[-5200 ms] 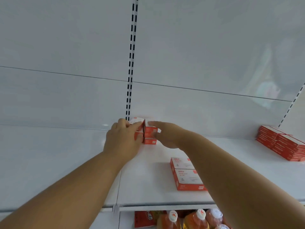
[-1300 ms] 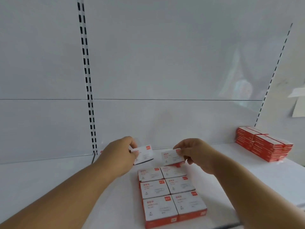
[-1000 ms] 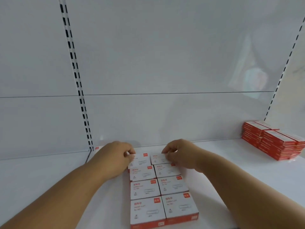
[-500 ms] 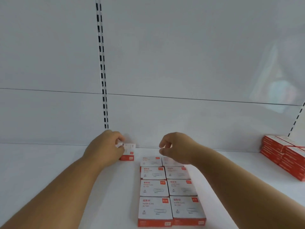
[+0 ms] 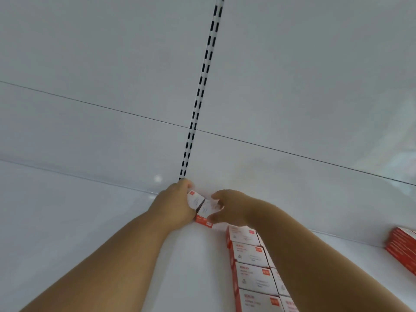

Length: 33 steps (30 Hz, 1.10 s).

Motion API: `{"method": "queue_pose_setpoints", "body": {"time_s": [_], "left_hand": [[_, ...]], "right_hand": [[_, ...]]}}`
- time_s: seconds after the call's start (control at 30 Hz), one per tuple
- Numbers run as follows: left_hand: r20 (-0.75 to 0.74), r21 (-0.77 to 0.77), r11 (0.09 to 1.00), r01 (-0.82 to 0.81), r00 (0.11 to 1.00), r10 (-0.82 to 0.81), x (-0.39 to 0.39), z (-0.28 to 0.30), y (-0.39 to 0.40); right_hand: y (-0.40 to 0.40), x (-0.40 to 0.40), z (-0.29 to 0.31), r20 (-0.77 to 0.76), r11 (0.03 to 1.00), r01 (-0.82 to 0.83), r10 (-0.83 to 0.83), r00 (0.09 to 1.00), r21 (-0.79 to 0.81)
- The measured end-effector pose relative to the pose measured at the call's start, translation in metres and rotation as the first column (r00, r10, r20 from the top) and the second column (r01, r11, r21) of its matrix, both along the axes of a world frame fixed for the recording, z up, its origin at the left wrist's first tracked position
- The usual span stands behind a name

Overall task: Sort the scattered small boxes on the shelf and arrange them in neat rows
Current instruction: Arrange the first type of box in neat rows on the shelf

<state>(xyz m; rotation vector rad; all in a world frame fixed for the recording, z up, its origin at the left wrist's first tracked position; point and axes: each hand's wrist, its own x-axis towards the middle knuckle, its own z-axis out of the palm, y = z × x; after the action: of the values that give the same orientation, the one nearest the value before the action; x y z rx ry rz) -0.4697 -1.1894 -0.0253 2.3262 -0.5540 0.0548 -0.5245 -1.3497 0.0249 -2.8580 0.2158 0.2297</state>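
At the back of the white shelf (image 5: 90, 221), below the slotted upright, lies a small pile of white-and-red boxes. My left hand (image 5: 173, 206) grips the upper left box (image 5: 194, 198) from the left side. My right hand (image 5: 234, 208) curls round the box beside it (image 5: 210, 207), thumb below and fingers above. A red box edge (image 5: 203, 220) shows under both. To the right, two neat rows of the same small boxes (image 5: 249, 262) run toward me, partly hidden by my right forearm.
A stack of flat red boxes (image 5: 403, 246) stands at the far right of the shelf. The slotted upright (image 5: 202, 86) rises up the white back panel. Bare shelf surface spreads to the left of my arms.
My right hand has moved left from the back of the rows onto the pile that my left hand was holding. Both hands now hold boxes there. The view has swung left.
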Motion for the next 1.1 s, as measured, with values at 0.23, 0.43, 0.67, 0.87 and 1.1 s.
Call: {"method": "queue_pose_setpoints", "body": {"time_s": [0.23, 0.43, 0.67, 0.87, 1.1], "left_hand": [[-0.140, -0.294, 0.956, -0.004, 0.989, -0.039, 0.005, 0.000, 0.005], [-0.123, -0.463, 0.886, 0.019, 0.989, -0.085, -0.005, 0.004, -0.005], [-0.121, -0.395, 0.914, 0.097, 0.980, -0.156, -0.025, -0.002, -0.025], [-0.141, -0.359, 0.932, 0.054, 0.984, -0.111, -0.025, 0.008, -0.046], [-0.163, -0.296, 0.955, 0.011, 0.985, -0.061, -0.040, 0.012, -0.078]], "right_hand": [[0.001, -0.003, 0.000, 0.197, 0.970, 0.108, -0.152, 0.969, 0.216], [-0.023, -0.040, 0.009, 0.222, 0.529, 0.064, -0.460, 0.860, 0.846], [-0.083, -0.085, 0.004, 0.146, 0.281, 0.035, -0.595, 0.790, 0.959], [-0.116, -0.095, -0.013, 0.160, 0.436, 0.160, -0.610, 0.776, 0.885], [-0.131, -0.068, -0.013, 0.231, 0.511, 0.120, -0.569, 0.789, 0.851]]}}
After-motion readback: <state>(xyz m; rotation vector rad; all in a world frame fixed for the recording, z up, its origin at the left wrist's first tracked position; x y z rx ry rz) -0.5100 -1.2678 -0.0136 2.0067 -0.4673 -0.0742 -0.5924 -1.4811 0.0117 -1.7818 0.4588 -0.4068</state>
